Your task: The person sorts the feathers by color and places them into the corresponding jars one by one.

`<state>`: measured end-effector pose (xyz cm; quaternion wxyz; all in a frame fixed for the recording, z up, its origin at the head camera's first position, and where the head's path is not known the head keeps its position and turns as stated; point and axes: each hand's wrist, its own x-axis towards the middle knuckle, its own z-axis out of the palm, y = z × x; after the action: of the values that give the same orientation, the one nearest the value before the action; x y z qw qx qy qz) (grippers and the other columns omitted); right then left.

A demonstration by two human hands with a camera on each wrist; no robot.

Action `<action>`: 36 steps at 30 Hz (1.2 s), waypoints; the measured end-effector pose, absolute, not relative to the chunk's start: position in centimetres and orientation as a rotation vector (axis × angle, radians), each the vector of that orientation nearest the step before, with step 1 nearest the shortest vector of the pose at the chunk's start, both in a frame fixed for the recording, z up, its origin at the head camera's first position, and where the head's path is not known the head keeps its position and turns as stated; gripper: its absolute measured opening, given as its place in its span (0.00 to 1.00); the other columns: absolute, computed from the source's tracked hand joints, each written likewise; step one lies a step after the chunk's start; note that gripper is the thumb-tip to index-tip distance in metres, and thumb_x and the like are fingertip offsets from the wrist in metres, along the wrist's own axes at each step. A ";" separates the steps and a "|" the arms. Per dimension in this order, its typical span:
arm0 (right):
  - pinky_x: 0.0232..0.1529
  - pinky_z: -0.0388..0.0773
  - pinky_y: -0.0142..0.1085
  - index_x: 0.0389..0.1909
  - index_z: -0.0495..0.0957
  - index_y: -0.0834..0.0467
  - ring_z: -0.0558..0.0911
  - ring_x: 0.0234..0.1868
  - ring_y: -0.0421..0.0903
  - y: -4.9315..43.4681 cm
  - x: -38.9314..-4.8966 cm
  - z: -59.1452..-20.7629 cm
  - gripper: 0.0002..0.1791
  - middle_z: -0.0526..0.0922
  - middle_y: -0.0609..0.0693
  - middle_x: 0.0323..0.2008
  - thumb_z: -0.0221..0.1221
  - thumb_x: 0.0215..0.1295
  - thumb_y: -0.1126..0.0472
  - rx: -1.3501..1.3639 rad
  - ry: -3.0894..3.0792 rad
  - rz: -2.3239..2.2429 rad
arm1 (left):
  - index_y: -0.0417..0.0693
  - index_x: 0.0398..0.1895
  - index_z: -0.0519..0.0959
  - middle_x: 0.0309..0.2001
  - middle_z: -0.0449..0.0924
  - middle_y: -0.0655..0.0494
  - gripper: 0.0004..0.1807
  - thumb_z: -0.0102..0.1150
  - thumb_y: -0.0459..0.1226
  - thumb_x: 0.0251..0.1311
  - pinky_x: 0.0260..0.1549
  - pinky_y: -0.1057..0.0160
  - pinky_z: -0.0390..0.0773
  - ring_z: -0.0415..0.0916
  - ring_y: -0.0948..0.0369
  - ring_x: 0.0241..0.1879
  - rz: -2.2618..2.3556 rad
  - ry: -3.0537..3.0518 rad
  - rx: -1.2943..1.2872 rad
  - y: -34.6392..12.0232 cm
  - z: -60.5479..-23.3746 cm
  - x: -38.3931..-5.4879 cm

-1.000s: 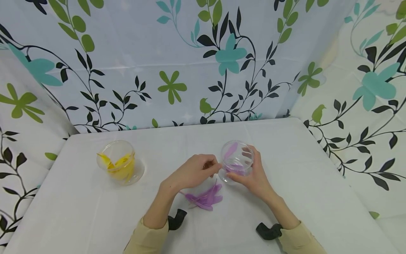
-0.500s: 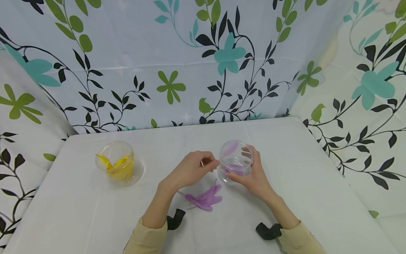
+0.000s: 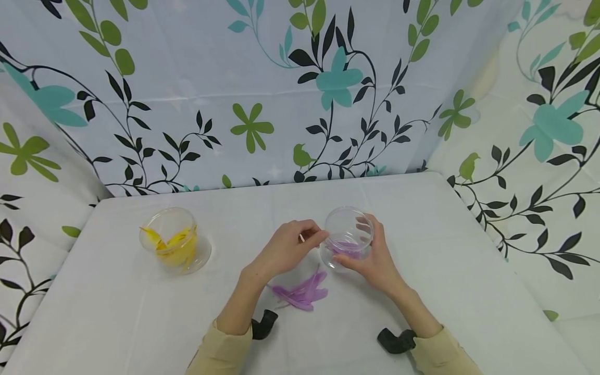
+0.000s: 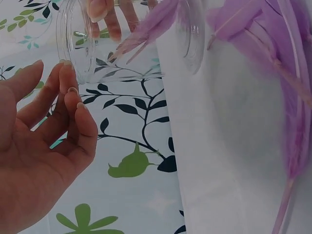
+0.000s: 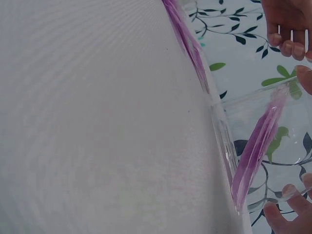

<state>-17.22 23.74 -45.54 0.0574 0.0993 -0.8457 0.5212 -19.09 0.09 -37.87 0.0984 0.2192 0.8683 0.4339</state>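
My right hand (image 3: 375, 260) grips a clear cup (image 3: 344, 221) at its side, on the table right of centre. Purple feathers (image 3: 348, 250) lie low in it; in the right wrist view a purple feather (image 5: 258, 146) leans against the wall. My left hand (image 3: 287, 250) is at the cup's left rim. In the left wrist view its fingers are loosely bent with tips right at the rim, thumb apart, nothing between them. Below, a small heap of purple feathers (image 3: 302, 292) lies on the white tabletop.
To the left stands a second clear cup (image 3: 205, 255) with yellow feathers (image 3: 180, 246) inside. A patterned cloth (image 3: 262, 78) hangs behind the table (image 3: 117, 312) and along both sides. Black curved pieces (image 3: 264, 324) sit at both wrists.
The purple feather that stood up at the cup's rim has dropped down inside. My left hand shifted slightly right, to the rim. The right hand and cup stay in place.
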 end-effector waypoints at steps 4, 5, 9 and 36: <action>0.66 0.65 0.63 0.74 0.48 0.46 0.63 0.73 0.57 23.7 -17.3 -45.4 0.58 0.61 0.53 0.71 0.77 0.49 0.51 0.301 -2.565 1.570 | 0.56 0.41 0.84 0.33 0.80 0.66 0.11 0.57 0.49 0.70 0.38 0.62 0.79 0.75 0.63 0.38 1.298 2.583 0.612 -1.1 -38.1 -18.5; 0.66 0.64 0.63 0.74 0.48 0.46 0.63 0.73 0.57 23.7 -17.4 -45.4 0.58 0.60 0.53 0.71 0.77 0.49 0.51 0.301 -2.565 1.570 | 0.56 0.41 0.84 0.34 0.81 0.66 0.10 0.58 0.48 0.70 0.39 0.62 0.80 0.75 0.64 0.38 1.300 2.587 0.607 -1.5 -38.2 -18.3; 0.67 0.64 0.63 0.73 0.48 0.46 0.63 0.73 0.55 23.6 -17.4 -45.3 0.58 0.60 0.51 0.71 0.78 0.48 0.51 0.294 -2.572 1.569 | 0.54 0.42 0.84 0.37 0.82 0.66 0.08 0.60 0.46 0.68 0.46 0.62 0.79 0.76 0.65 0.41 1.313 2.597 0.558 -3.3 -39.3 -17.5; 0.67 0.63 0.63 0.74 0.48 0.53 0.64 0.72 0.56 23.6 -17.3 -45.5 0.59 0.61 0.57 0.70 0.78 0.49 0.53 0.303 -2.563 1.578 | 0.47 0.43 0.82 0.36 0.80 0.59 0.09 0.68 0.36 0.61 0.42 0.67 0.76 0.74 0.60 0.39 1.118 2.446 0.512 -11.8 -43.7 -16.2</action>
<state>-17.33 23.60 -45.52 0.0583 0.1000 -0.8459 0.5206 -16.23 -11.78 -43.67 0.2005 0.1831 0.8754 0.4000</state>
